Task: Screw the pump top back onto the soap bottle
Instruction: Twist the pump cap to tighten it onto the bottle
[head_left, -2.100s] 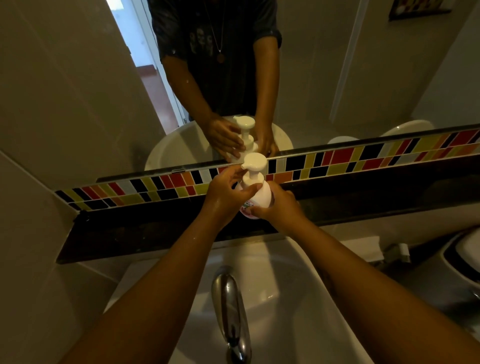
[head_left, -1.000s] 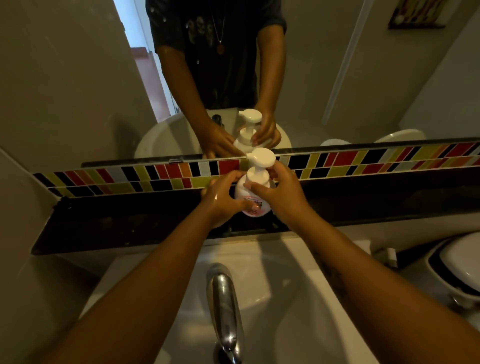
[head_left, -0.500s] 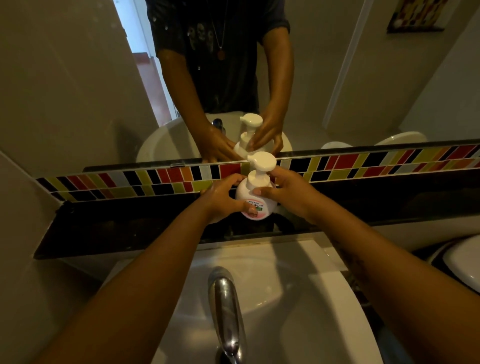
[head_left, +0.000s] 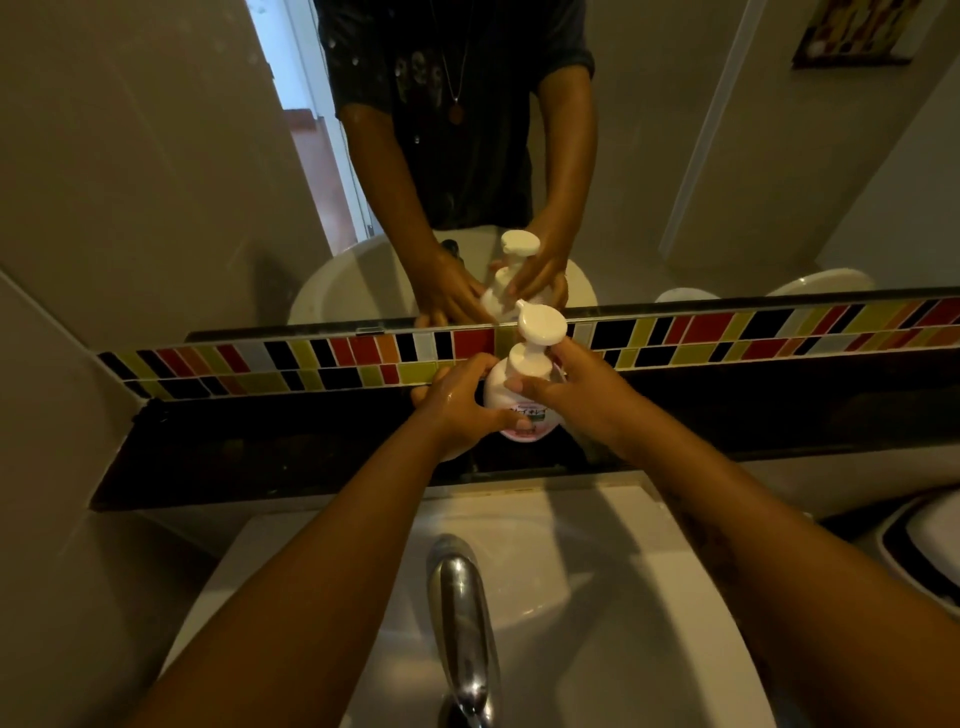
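A white soap bottle with a pink base and a printed label stands on the dark ledge behind the sink. Its white pump top sits upright on the bottle's neck. My left hand wraps the bottle's body from the left, thumb across the label. My right hand comes in from the right, its fingers around the pump's collar below the round head. The bottle's right side is hidden behind my right hand.
A white sink with a chrome tap lies below my forearms. A coloured tile strip and a mirror rise behind the ledge. A white toilet is at the right edge.
My left hand slid down from the pump to the bottle's body. My right hand moved up from the body to the pump collar. The bottle has stayed on the ledge.
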